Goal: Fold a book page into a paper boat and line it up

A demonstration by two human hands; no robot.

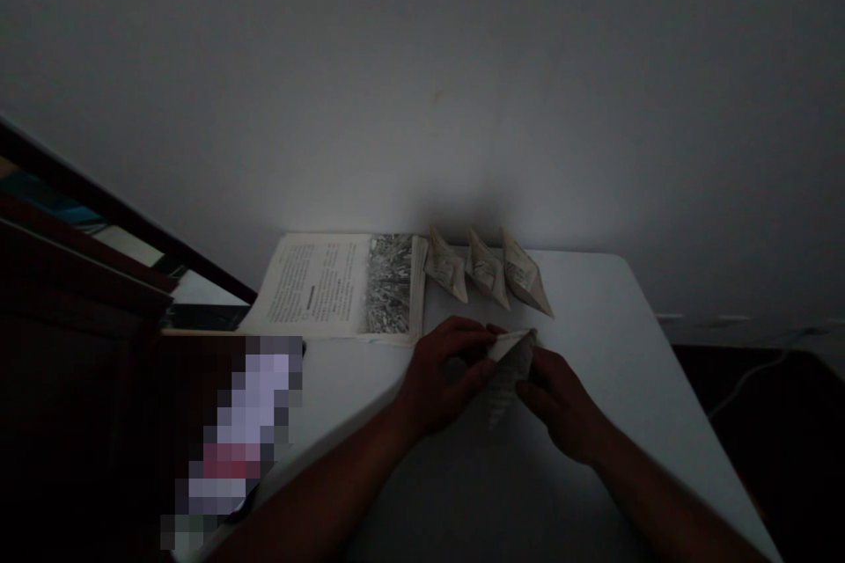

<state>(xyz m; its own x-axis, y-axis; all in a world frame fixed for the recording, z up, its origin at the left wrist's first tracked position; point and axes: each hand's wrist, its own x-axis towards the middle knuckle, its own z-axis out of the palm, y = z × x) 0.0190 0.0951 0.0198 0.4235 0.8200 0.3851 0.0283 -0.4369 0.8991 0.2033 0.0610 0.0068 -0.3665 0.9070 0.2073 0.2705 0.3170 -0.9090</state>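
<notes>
Both hands meet over the middle of a white table (613, 352). My left hand (444, 378) and my right hand (558, 405) are closed on a folded piece of printed paper (511, 356), pinching it from either side. Just beyond them, three folded paper shapes (487, 271) stand in a row near the wall. An open book (343, 286) with text and a grey picture lies flat to their left.
A plain pale wall rises right behind the table. Dark wooden furniture (79, 281) fills the left side. A blurred-out object (238, 440) sits at the table's near left. The floor at the right is dark, with a pale cable (753, 374).
</notes>
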